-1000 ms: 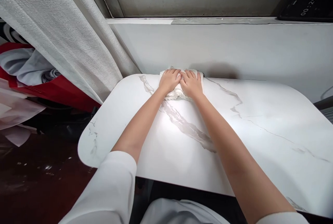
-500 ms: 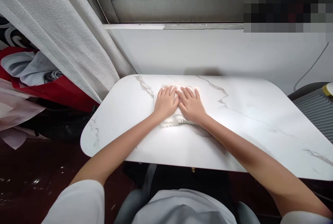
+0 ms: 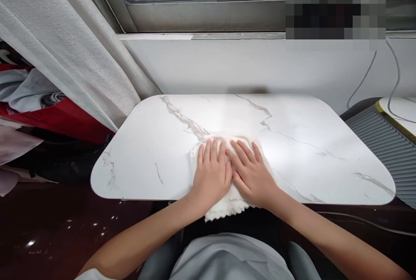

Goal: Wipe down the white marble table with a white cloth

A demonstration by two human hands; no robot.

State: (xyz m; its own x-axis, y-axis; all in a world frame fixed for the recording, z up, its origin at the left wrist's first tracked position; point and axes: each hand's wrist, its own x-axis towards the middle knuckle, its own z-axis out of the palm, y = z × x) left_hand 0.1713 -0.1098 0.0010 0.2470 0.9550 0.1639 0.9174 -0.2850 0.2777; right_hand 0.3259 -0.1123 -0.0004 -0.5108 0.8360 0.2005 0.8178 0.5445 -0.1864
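A white cleaning cloth with a scalloped edge lies flat on the white marble-patterned table. Its near edge hangs over the table's front edge. My left hand presses on the cloth's left part, palm down, fingers stretched out and pointing away from me. Beside it, my right hand lies flat on the right part of the cloth with fingers spread. The two hands almost meet at the thumbs. Much of the cloth is hidden under them.
A light curtain hangs at the left, next to a red bag holding grey fabric. Behind the table are a white wall and a window. To the right stand a grey ribbed cabinet and loose cables.
Both hands have drawn the cloth from near the back of the table toward me, to the front edge. The view has shifted slightly to the right.
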